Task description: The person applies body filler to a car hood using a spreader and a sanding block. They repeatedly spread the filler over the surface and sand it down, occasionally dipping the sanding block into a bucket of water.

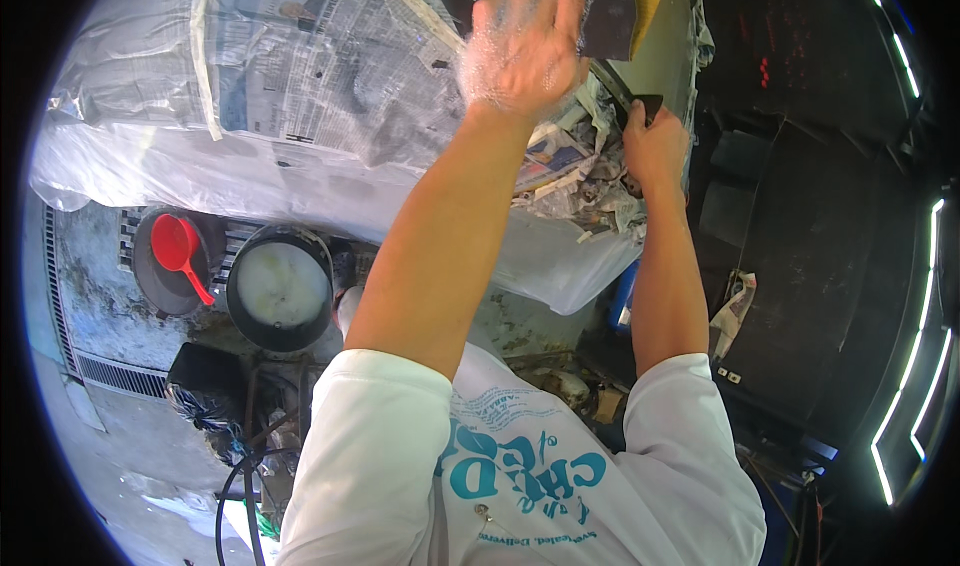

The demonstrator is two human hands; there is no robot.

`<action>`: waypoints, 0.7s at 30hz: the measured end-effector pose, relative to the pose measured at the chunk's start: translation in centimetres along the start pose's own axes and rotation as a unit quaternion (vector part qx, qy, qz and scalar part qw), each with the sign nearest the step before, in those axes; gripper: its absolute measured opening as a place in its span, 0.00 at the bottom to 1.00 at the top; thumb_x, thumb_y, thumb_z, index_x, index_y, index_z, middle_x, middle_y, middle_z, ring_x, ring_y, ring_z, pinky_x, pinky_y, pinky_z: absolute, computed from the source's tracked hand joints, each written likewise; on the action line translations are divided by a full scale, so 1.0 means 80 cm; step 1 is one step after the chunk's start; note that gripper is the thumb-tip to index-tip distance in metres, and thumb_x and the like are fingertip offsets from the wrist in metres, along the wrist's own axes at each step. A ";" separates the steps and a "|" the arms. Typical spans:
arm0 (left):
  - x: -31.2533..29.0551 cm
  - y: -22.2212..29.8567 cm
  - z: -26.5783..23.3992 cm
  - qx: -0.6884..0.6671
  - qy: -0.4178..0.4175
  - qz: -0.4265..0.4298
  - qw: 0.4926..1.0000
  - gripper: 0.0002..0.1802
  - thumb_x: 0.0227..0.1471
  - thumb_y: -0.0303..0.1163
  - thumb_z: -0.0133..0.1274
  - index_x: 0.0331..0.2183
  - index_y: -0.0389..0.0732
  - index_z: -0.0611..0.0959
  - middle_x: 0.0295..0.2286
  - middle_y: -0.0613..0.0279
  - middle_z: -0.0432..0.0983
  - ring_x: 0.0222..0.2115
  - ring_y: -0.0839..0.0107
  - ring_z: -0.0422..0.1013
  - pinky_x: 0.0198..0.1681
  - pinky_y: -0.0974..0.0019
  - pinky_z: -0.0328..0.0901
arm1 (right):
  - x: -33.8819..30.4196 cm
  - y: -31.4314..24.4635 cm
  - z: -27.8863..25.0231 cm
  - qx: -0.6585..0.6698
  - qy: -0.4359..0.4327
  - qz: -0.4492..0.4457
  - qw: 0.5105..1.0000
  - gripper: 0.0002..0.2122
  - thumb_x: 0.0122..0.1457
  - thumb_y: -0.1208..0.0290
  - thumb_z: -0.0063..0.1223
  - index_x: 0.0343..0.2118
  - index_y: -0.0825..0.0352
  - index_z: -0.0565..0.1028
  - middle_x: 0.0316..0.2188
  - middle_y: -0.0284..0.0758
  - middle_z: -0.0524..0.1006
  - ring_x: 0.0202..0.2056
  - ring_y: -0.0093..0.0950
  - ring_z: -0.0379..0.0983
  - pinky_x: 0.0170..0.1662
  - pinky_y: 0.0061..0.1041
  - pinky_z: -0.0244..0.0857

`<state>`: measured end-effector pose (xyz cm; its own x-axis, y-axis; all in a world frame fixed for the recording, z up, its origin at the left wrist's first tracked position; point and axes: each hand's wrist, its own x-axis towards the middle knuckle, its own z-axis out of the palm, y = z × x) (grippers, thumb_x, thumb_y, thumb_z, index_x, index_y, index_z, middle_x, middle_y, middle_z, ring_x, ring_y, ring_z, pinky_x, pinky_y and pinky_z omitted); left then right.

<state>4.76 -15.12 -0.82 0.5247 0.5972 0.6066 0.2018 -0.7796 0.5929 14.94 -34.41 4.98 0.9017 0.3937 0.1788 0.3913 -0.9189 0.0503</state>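
My left hand (522, 51), wet with suds, reaches onto a panel (668, 36) at the top of the view. Its fingers are bent over a dark sheet that looks like sandpaper (608, 24), which sticks out to the right with a yellow-brown piece (645, 21) behind it. Lower and to the right, my right hand (657, 148) is closed by the panel's edge, its thumb against a small dark flat piece (648, 106); the rest of its grip is hidden. Crumpled newspaper (585, 181) lies between the two hands.
Newspaper (330, 76) and clear plastic sheeting (130, 161) cover the surface at left. Below stand a black bucket of cloudy liquid (280, 284) and a grey basin (160, 276) with a red dipper (176, 244). A floor drain (120, 374) and a black bag (205, 381) are at lower left.
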 end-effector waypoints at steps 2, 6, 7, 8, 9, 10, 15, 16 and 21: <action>-0.004 -0.003 0.009 0.003 0.030 0.005 1.000 0.48 0.37 0.41 0.70 0.62 0.44 0.74 0.34 0.71 0.80 0.38 0.65 0.74 0.46 0.54 0.62 | 0.003 -0.019 -0.013 0.032 -0.004 -0.042 0.999 0.17 0.66 0.59 0.55 0.41 0.72 0.83 0.35 0.59 0.82 0.42 0.61 0.80 0.49 0.53 0.72; 0.005 0.004 -0.004 -0.017 -0.123 -0.059 0.991 0.46 0.48 0.40 0.61 0.67 0.41 0.69 0.45 0.61 0.81 0.50 0.60 0.72 0.54 0.49 0.61 | 0.022 -0.044 -0.018 0.013 -0.050 -0.082 0.995 0.17 0.66 0.60 0.56 0.42 0.72 0.82 0.35 0.59 0.82 0.42 0.61 0.79 0.49 0.53 0.72; 0.005 0.003 -0.005 -0.021 -0.121 -0.057 0.991 0.46 0.47 0.40 0.61 0.67 0.40 0.69 0.45 0.61 0.81 0.49 0.60 0.72 0.54 0.49 0.61 | 0.023 -0.045 -0.015 0.018 -0.042 -0.087 0.995 0.17 0.66 0.60 0.56 0.42 0.73 0.82 0.35 0.60 0.82 0.42 0.61 0.79 0.49 0.53 0.72; 0.005 0.003 -0.005 -0.024 -0.118 -0.054 0.991 0.46 0.47 0.40 0.61 0.67 0.40 0.69 0.45 0.61 0.81 0.49 0.60 0.72 0.54 0.49 0.61 | 0.024 -0.046 -0.012 0.024 -0.035 -0.093 0.995 0.17 0.66 0.60 0.56 0.42 0.74 0.82 0.36 0.60 0.82 0.42 0.61 0.79 0.49 0.53 0.72; 0.005 0.003 -0.006 -0.027 -0.117 -0.051 0.992 0.46 0.47 0.39 0.62 0.67 0.39 0.69 0.45 0.61 0.81 0.49 0.60 0.72 0.54 0.49 0.61 | 0.024 -0.046 -0.010 0.029 -0.027 -0.098 0.994 0.17 0.66 0.60 0.57 0.41 0.74 0.82 0.36 0.60 0.82 0.42 0.61 0.79 0.49 0.53 0.72; 0.005 0.002 -0.007 -0.032 -0.120 -0.052 0.991 0.46 0.47 0.39 0.62 0.67 0.39 0.69 0.45 0.61 0.81 0.49 0.60 0.72 0.53 0.49 0.61 | 0.023 -0.047 -0.007 0.028 -0.018 -0.097 0.995 0.18 0.65 0.60 0.57 0.41 0.75 0.82 0.36 0.60 0.82 0.42 0.61 0.79 0.49 0.53 0.72; 0.006 0.000 -0.010 -0.027 -0.127 -0.049 0.990 0.45 0.47 0.39 0.62 0.66 0.39 0.69 0.44 0.62 0.81 0.49 0.60 0.72 0.53 0.49 0.62 | 0.017 -0.047 0.006 0.019 0.010 -0.083 0.996 0.18 0.66 0.60 0.57 0.41 0.76 0.81 0.35 0.60 0.82 0.42 0.61 0.80 0.48 0.53 0.72; 0.006 0.000 -0.009 -0.023 -0.117 -0.048 0.992 0.45 0.47 0.39 0.62 0.66 0.39 0.69 0.44 0.63 0.81 0.49 0.60 0.72 0.53 0.49 0.62 | 0.016 -0.045 0.005 0.008 -0.003 -0.049 0.999 0.18 0.66 0.60 0.56 0.41 0.76 0.81 0.35 0.60 0.82 0.42 0.61 0.80 0.48 0.53 0.72; -0.004 0.002 0.005 0.000 0.011 0.001 1.000 0.49 0.38 0.40 0.69 0.64 0.46 0.72 0.34 0.70 0.81 0.38 0.65 0.75 0.46 0.53 0.63 | 0.003 -0.001 0.002 0.034 0.011 -0.016 0.999 0.19 0.66 0.58 0.55 0.40 0.74 0.82 0.32 0.58 0.82 0.41 0.61 0.80 0.48 0.53 0.72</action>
<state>4.95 -15.50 -1.12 0.5070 0.5992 0.6196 0.1997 -0.7809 0.5918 15.15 -34.24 4.84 0.8845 0.4216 0.1999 0.4321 -0.9017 -0.0102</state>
